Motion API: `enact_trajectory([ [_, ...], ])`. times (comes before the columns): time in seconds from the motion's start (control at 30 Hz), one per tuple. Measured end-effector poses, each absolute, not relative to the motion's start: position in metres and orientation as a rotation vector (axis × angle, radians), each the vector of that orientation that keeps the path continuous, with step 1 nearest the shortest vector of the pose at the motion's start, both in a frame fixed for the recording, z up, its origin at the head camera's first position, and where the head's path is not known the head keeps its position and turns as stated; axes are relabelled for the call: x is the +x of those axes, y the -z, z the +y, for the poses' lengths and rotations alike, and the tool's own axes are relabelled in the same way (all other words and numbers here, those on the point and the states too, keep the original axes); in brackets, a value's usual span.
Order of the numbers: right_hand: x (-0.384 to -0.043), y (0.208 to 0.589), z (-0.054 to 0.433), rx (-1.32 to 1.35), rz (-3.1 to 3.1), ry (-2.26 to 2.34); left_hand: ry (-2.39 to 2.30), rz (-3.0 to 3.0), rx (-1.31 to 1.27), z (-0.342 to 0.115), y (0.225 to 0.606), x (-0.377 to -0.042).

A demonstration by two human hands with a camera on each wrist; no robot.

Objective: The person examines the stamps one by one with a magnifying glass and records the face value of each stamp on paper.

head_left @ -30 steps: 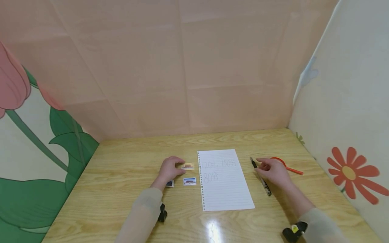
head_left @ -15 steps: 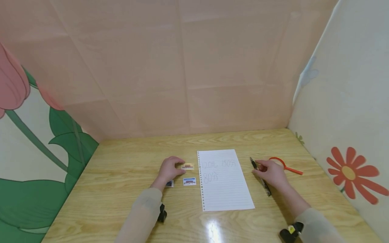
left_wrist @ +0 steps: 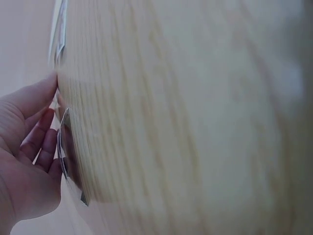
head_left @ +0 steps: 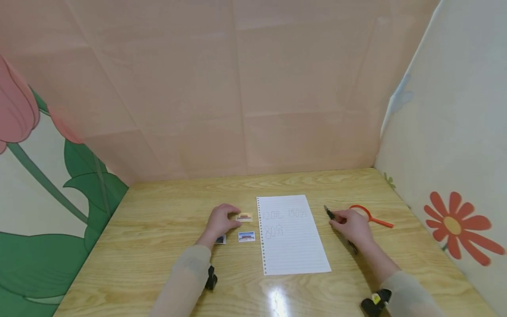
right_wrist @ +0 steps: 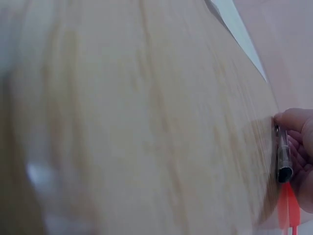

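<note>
My right hand (head_left: 352, 226) pinches a black pen (head_left: 329, 213) between thumb and fingers, to the right of the paper. In the right wrist view the pen's clear barrel (right_wrist: 283, 154) shows beside the thumb. My left hand (head_left: 220, 220) rests on the table, thumb and forefinger apart at the left edge of a yellow stamp (head_left: 244, 217). Just below lies a blue-and-white stamp (head_left: 246, 237). Another dark stamp (head_left: 221, 239) is partly hidden by the left hand. A lined sheet of paper (head_left: 297, 251) with handwritten figures lies between the hands.
Behind the right hand lies a red magnifying glass (head_left: 380, 221), its lens partly covered by that hand. The wooden table (head_left: 170, 211) meets a pink backdrop (head_left: 190, 145) at the back and a flower-patterned wall (head_left: 451, 176) on the right.
The right hand has moved slightly left and closed on the pen. The pen's rear end has shifted a little right. The left hand stays where it was.
</note>
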State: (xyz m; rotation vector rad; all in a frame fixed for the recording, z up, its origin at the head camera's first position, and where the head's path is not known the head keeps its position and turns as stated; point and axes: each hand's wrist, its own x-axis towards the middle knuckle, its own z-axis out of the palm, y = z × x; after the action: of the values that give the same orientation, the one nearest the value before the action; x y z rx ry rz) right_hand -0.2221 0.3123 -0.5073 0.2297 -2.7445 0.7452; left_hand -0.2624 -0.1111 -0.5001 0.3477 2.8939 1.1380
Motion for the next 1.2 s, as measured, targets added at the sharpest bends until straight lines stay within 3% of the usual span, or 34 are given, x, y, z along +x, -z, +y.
enact_trajectory([
  [0.8, -0.215, 0.499, 0.304, 0.167, -2.712, -1.149, -1.216, 2.862, 0.334, -0.111, 0.501, -0.26],
  [1.2, -0.209, 0.488, 0.295, 0.224, -2.759, -1.469, -1.449, 2.791, 0.556, -0.086, 0.486, -0.233],
])
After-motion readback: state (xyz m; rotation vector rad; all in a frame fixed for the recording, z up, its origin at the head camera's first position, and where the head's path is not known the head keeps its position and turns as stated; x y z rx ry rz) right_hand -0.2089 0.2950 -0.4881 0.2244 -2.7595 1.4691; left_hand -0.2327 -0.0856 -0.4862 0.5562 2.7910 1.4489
